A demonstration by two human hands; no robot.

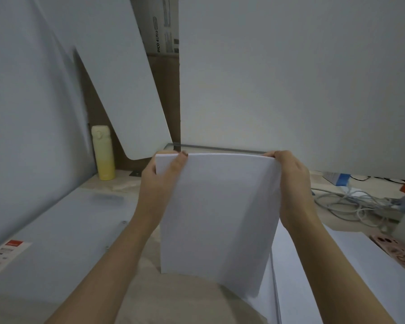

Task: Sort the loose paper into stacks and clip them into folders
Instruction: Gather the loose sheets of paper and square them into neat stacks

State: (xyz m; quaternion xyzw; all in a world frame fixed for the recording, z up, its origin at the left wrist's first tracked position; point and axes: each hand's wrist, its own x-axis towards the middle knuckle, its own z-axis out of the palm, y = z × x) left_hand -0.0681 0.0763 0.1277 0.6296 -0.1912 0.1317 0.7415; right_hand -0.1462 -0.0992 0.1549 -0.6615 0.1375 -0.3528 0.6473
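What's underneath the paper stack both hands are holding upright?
The paper stack stands on the beige table; another white sheet lies beside and partly behind it. Anything further behind is hidden.

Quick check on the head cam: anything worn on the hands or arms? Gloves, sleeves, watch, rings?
Nothing worn that shows. The left hand and right hand are bare: no gloves, and no rings on the visible fingers. Both forearms are uncovered down to the bottom of the frame, with no sleeves, watch or wristband in view. Fingernails look short.
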